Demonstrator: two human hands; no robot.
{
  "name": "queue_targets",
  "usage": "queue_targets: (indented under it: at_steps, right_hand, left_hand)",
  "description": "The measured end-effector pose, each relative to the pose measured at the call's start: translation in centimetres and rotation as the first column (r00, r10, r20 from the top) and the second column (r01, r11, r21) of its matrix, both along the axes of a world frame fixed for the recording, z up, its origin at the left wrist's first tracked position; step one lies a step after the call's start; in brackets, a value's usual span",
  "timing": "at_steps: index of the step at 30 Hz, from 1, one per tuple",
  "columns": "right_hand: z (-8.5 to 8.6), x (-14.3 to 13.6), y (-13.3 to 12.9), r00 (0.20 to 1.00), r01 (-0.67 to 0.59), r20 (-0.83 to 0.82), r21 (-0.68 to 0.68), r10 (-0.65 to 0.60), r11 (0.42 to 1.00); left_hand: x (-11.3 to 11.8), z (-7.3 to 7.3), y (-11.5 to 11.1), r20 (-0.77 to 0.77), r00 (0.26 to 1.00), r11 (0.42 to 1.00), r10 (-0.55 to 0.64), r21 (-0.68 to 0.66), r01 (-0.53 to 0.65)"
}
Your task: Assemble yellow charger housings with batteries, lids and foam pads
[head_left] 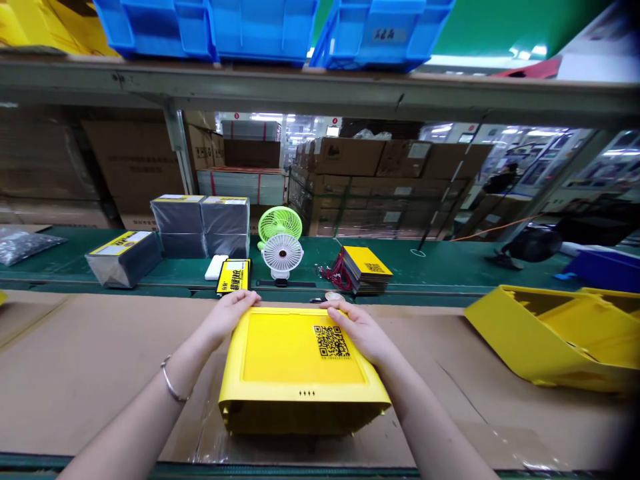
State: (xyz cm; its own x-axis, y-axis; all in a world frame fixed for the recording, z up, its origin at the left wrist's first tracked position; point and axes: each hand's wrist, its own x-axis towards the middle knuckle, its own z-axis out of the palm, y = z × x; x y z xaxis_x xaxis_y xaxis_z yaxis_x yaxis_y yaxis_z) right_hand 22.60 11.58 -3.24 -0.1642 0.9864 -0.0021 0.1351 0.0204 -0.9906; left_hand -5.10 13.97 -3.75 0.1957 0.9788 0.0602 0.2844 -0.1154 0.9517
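Hidden, cropped and unreadable parts

The flat yellow plastic housing point(300, 363) hides its own underside; both forearms run off the bottom edge; the blue plastic bins point(260, 27) are cropped at the top; the black QR code point(331, 341) text is too small to read.

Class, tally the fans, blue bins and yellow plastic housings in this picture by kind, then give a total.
Small desk fans: 2, green and white
Blue plastic bins: 3
Yellow plastic housings: 2, held and lying right
Total: 7
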Motion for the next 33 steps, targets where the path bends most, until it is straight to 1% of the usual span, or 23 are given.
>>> queue_targets:
  at_steps: [1, 2, 5, 8, 10, 12, 14, 16, 18, 20, 24, 26, 27, 28, 29, 30, 31, 32, 33]
  right_hand:
    - [0.1, 0.0, 0.0, 0.999, 0.009, 0.035, 0.023, -0.009, 1.0]
    - [0.2, 0.1, 0.1, 0.998, 0.013, 0.062, 0.038, -0.015, 0.999]
    - [0.4, 0.1, 0.1, 0.998, -0.003, 0.065, 0.018, 0.002, 1.0]
    - [0.6, 0.1, 0.1, 0.999, -0.037, 0.025, -0.037, 0.038, 0.999]
    - [0.8, 0.0, 0.0, 0.999, -0.041, 0.009, -0.061, 0.042, 0.997]
    - [0.8, 0.0, -0.1, 0.999, -0.037, -0.012, -0.084, 0.036, 0.996]
    - [0.7, 0.0, -0.1, 0.999, -0.041, -0.04, -0.102, 0.037, 0.994]
    - [0.6, 0.0, -0.1, 0.997, -0.051, -0.06, -0.118, 0.044, 0.992]
    - [0.5, 0.0, 0.0, 0.996, -0.062, -0.074, -0.136, 0.052, 0.989]
    - [0.5, 0.0, 0.0, 0.996, -0.064, -0.076, -0.135, 0.054, 0.989]
    - [0.7, -0.1, 0.1, 0.999, -0.039, -0.038, -0.088, 0.035, 0.995]
    - [0.7, -0.1, 0.2, 1.0, -0.018, -0.009, -0.057, 0.018, 0.998]
    - [0.6, 0.0, 0.3, 1.0, -0.011, 0.001, -0.043, 0.011, 0.999]
    - [0.4, 0.0, 0.3, 1.0, -0.004, 0.009, -0.034, 0.004, 0.999]
    - [0.3, 0.0, 0.4, 1.0, 0.006, 0.02, -0.026, -0.005, 1.0]
    - [0.2, 0.0, 0.4, 0.999, 0.022, 0.038, -0.016, -0.021, 1.0]
    - [0.1, -0.1, 0.3, 0.997, 0.049, 0.06, 0.003, -0.049, 0.999]
    - [0.1, -0.1, 0.1, 0.992, 0.085, 0.087, 0.034, -0.088, 0.996]
    - [0.1, -0.1, -0.1, 0.984, 0.127, 0.115, 0.078, -0.136, 0.989]
  left_hand:
    - [-0.5, -0.5, 1.3, -0.064, 0.998, 0.999, 0.001, 0.046, 0.002]
    - [-0.9, -1.1, 2.6, -0.118, 0.993, 0.996, 0.029, 0.09, -0.018]
    - [-2.4, -3.3, 6.4, -0.231, 0.959, 0.974, 0.167, 0.189, -0.124]
    - [-3.6, -5.9, 8.6, -0.342, 0.893, 0.941, 0.294, 0.267, -0.208]
    - [-4.1, -7.6, 9.1, -0.394, 0.851, 0.924, 0.348, 0.295, -0.241]
    - [-4.5, -9.0, 9.0, -0.422, 0.821, 0.91, 0.385, 0.322, -0.262]
    - [-4.8, -9.8, 8.6, -0.425, 0.805, 0.894, 0.413, 0.356, -0.271]
    - [-5.1, -9.9, 8.2, -0.406, 0.802, 0.876, 0.439, 0.391, -0.282]
    - [-5.5, -9.2, 7.9, -0.366, 0.803, 0.853, 0.47, 0.423, -0.306]
    - [-6.0, -7.9, 7.8, -0.301, 0.805, 0.818, 0.512, 0.458, -0.349]
    - [-6.6, -3.9, 7.6, -0.076, 0.786, 0.702, 0.613, 0.509, -0.498]
    - [-6.3, -1.6, 7.1, 0.038, 0.77, 0.653, 0.637, 0.503, -0.566]
    - [-5.9, -0.4, 6.7, 0.103, 0.77, 0.641, 0.63, 0.49, -0.59]
    - [-5.5, 0.8, 6.1, 0.18, 0.78, 0.647, 0.599, 0.465, -0.604]
    - [-5.0, 2.0, 5.2, 0.263, 0.793, 0.667, 0.55, 0.434, -0.606]
    - [-4.4, 3.2, 4.1, 0.418, 0.791, 0.717, 0.447, 0.361, -0.596]
    - [-3.9, 4.3, 2.8, 0.541, 0.776, 0.791, 0.324, 0.295, -0.536]
    - [-3.3, 5.4, 1.4, 0.613, 0.755, 0.846, 0.234, 0.254, -0.468]
    - [-2.7, 6.4, -0.1, 0.651, 0.737, 0.881, 0.183, 0.223, -0.417]
